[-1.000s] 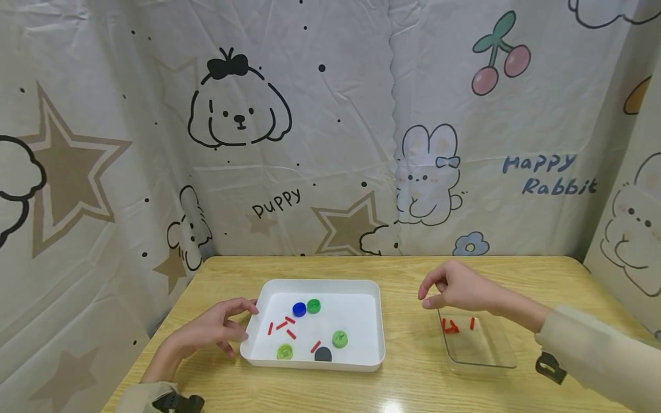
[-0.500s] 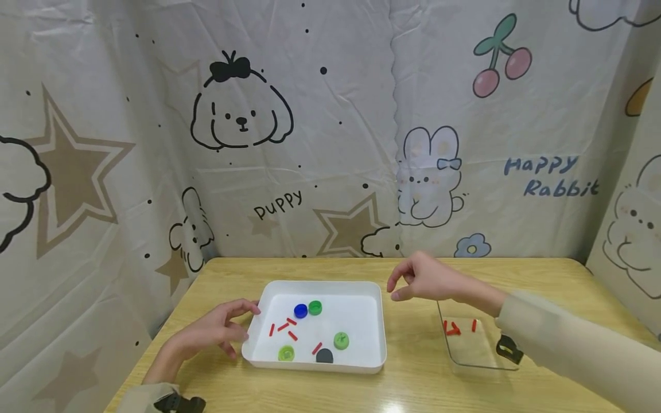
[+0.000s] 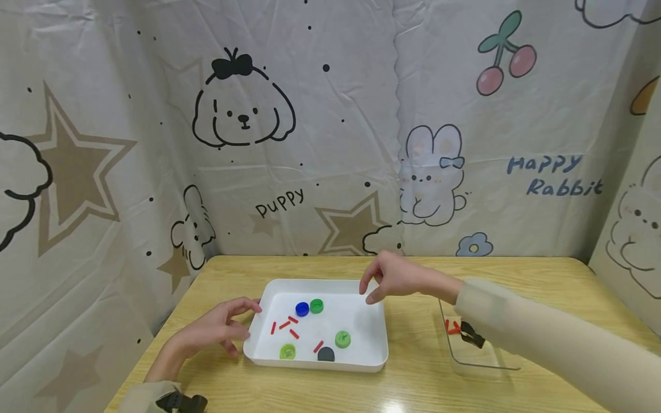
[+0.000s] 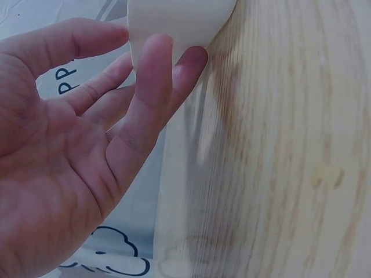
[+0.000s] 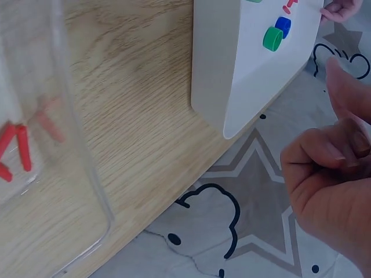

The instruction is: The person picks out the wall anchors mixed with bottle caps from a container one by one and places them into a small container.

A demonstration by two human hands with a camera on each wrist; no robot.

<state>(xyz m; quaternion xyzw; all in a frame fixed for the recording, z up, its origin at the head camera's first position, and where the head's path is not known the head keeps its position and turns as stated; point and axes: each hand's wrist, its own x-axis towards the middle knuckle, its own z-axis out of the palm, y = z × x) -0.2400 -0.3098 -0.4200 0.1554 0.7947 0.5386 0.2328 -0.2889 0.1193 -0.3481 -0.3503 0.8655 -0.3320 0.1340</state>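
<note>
My left hand touches the left wall of a white tray with loosely bent fingers; the left wrist view shows its fingertips against the tray's outer side. Over the tray's right back corner hovers my right hand, thumb and index finger apart, holding nothing. Its other fingers curl in toward the palm in the right wrist view. Inside the tray lie several short red sticks, a blue bottle cap, a green cap, a light green cap, a yellow-green cap and a dark grey rounded piece.
A clear plastic container stands right of the tray, partly hidden under the right sleeve. Red sticks lie in it. Behind the wooden table hangs a printed cloth.
My right hand has moved left, from above the clear container to over the tray's right back corner. My left hand stays at the tray's left wall.
</note>
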